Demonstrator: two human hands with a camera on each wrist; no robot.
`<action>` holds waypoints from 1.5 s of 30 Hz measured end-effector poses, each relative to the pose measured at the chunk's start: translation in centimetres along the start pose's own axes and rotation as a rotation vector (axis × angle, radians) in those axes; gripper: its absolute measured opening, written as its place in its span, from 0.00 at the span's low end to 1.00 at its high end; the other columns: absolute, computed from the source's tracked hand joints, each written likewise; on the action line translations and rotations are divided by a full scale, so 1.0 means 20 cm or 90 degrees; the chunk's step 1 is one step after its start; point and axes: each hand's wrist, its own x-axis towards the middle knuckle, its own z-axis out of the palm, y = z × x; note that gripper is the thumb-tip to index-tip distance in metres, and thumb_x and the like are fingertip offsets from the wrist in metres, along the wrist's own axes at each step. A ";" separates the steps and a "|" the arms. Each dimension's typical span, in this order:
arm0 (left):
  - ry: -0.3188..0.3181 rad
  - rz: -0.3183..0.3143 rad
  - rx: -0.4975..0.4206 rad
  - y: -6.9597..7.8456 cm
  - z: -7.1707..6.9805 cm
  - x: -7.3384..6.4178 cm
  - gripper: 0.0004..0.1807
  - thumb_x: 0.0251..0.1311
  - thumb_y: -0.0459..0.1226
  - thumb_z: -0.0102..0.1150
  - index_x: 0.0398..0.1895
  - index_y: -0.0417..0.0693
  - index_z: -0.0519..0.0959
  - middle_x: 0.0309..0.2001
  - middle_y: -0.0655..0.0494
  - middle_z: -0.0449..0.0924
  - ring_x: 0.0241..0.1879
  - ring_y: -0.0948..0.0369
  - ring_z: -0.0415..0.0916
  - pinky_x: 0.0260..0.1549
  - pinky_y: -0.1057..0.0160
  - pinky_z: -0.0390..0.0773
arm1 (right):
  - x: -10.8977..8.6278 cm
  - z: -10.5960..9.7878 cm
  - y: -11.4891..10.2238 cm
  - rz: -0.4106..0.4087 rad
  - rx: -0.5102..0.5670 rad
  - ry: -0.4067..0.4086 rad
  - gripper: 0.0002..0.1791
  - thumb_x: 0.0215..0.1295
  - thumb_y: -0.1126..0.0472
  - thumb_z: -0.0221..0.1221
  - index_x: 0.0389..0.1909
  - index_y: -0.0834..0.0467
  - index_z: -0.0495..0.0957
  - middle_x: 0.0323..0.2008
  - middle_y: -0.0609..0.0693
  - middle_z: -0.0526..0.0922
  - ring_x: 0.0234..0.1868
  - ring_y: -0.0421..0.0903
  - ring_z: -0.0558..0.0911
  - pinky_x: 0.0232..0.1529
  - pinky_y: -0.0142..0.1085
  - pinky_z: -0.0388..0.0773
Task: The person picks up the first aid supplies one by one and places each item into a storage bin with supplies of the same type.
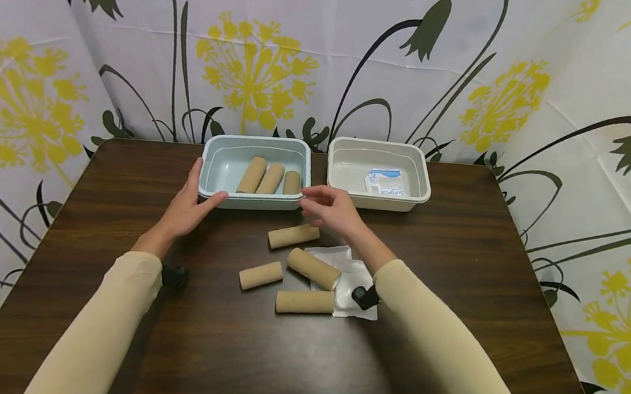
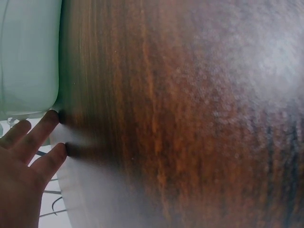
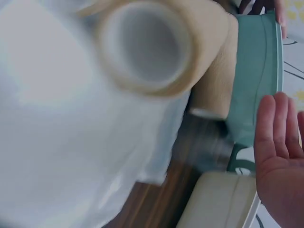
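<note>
A light blue plastic bin (image 1: 252,203) stands at the back of the table with 3 cardboard tubes (image 1: 270,179) lying in it. My left hand (image 1: 180,209) is at its left end, thumb by the front rim and fingers along the side; in the left wrist view straight fingertips (image 2: 51,117) reach the bin's lower corner. My right hand (image 1: 334,210) is at the front right corner, its extended fingers (image 3: 279,126) close to the rim in the right wrist view. Several more tubes (image 1: 313,268) lie on the table below the right hand, some resting on white packets (image 1: 354,283).
Right of the blue bin stands a cream bin (image 1: 389,202) holding a blue and white packet (image 1: 385,181). Both bins sit along the far edge of the dark wooden table (image 1: 209,352). A flower-patterned curtain (image 1: 328,65) hangs behind and at the sides.
</note>
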 end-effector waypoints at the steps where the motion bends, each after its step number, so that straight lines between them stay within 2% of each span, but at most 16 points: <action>1: 0.000 0.000 0.001 0.00 0.00 0.00 0.51 0.63 0.61 0.49 0.74 0.69 0.24 0.77 0.55 0.27 0.74 0.47 0.33 0.65 0.34 0.41 | -0.03 -0.02 0.01 0.000 -0.017 -0.011 0.19 0.65 0.61 0.60 0.56 0.62 0.76 0.49 0.61 0.81 0.45 0.53 0.83 0.45 0.51 0.79; 3: -0.001 0.000 0.001 0.00 0.00 0.00 0.51 0.63 0.61 0.49 0.74 0.70 0.24 0.77 0.55 0.27 0.74 0.47 0.33 0.65 0.34 0.40 | -0.09 -0.06 0.03 0.003 -0.043 -0.034 0.19 0.65 0.62 0.60 0.56 0.62 0.76 0.49 0.60 0.82 0.45 0.55 0.83 0.44 0.53 0.79; 6: -0.001 -0.002 0.005 0.00 0.00 0.00 0.51 0.63 0.61 0.49 0.73 0.71 0.23 0.77 0.56 0.26 0.74 0.47 0.32 0.65 0.34 0.40 | -0.21 -0.09 0.05 -0.008 -0.087 -0.080 0.19 0.64 0.62 0.61 0.55 0.63 0.76 0.45 0.58 0.83 0.42 0.55 0.83 0.39 0.50 0.81; 7: 0.000 -0.002 0.005 0.00 0.01 0.00 0.51 0.63 0.61 0.49 0.73 0.71 0.23 0.77 0.56 0.26 0.74 0.47 0.32 0.65 0.34 0.40 | -0.25 -0.09 0.05 -0.021 -0.113 -0.097 0.19 0.64 0.62 0.61 0.54 0.63 0.77 0.44 0.57 0.83 0.41 0.54 0.83 0.36 0.48 0.81; 10: 0.002 0.001 0.002 0.00 0.00 0.00 0.50 0.63 0.61 0.49 0.73 0.71 0.24 0.76 0.57 0.26 0.74 0.47 0.33 0.65 0.34 0.40 | -0.37 -0.07 0.07 -0.115 -0.250 -0.129 0.17 0.62 0.62 0.62 0.51 0.63 0.79 0.42 0.53 0.84 0.37 0.47 0.83 0.34 0.39 0.80; 12: 0.003 0.006 -0.003 0.00 0.00 0.00 0.50 0.63 0.60 0.49 0.74 0.71 0.24 0.77 0.58 0.27 0.75 0.48 0.33 0.65 0.34 0.40 | -0.43 -0.06 0.09 -0.182 -0.359 -0.117 0.16 0.60 0.62 0.63 0.49 0.61 0.80 0.42 0.50 0.84 0.37 0.44 0.82 0.35 0.38 0.79; 14: 0.004 0.008 -0.007 0.00 0.00 0.00 0.50 0.63 0.60 0.49 0.74 0.71 0.24 0.77 0.57 0.27 0.74 0.47 0.33 0.65 0.34 0.40 | -0.47 -0.04 0.10 -0.225 -0.462 -0.089 0.16 0.59 0.60 0.65 0.48 0.58 0.81 0.43 0.48 0.83 0.40 0.43 0.81 0.39 0.38 0.78; 17: 0.007 0.010 -0.007 0.00 0.00 -0.01 0.50 0.64 0.60 0.49 0.74 0.71 0.24 0.77 0.57 0.27 0.74 0.47 0.33 0.65 0.34 0.40 | -0.51 -0.03 0.12 -0.221 -0.546 -0.067 0.18 0.59 0.58 0.65 0.50 0.55 0.80 0.45 0.48 0.81 0.45 0.45 0.80 0.45 0.41 0.76; 21: 0.009 0.013 -0.004 -0.01 0.00 -0.01 0.50 0.64 0.59 0.49 0.74 0.69 0.25 0.77 0.56 0.28 0.74 0.47 0.34 0.65 0.35 0.41 | -0.51 -0.03 0.15 -0.181 -0.584 -0.067 0.21 0.60 0.55 0.65 0.55 0.54 0.78 0.49 0.49 0.79 0.50 0.46 0.78 0.50 0.43 0.75; 25: 0.007 0.012 -0.005 -0.01 0.01 -0.01 0.50 0.64 0.59 0.49 0.74 0.69 0.24 0.77 0.56 0.27 0.74 0.47 0.33 0.65 0.35 0.40 | -0.50 -0.02 0.18 -0.161 -0.586 -0.076 0.23 0.60 0.55 0.64 0.57 0.54 0.77 0.51 0.49 0.79 0.50 0.47 0.78 0.49 0.44 0.75; 38: 0.007 0.011 -0.002 0.00 0.01 -0.01 0.50 0.64 0.59 0.49 0.74 0.67 0.24 0.77 0.55 0.27 0.74 0.47 0.33 0.65 0.35 0.41 | -0.49 0.02 0.17 -0.141 -0.661 -0.080 0.27 0.57 0.56 0.66 0.59 0.56 0.75 0.52 0.50 0.79 0.52 0.47 0.78 0.52 0.44 0.74; 45: 0.001 0.009 -0.009 0.00 0.01 -0.01 0.50 0.64 0.59 0.49 0.74 0.69 0.24 0.77 0.56 0.27 0.74 0.47 0.33 0.65 0.34 0.40 | -0.49 0.03 0.16 -0.170 -0.718 -0.085 0.28 0.56 0.57 0.66 0.59 0.57 0.75 0.51 0.51 0.79 0.49 0.46 0.79 0.49 0.42 0.76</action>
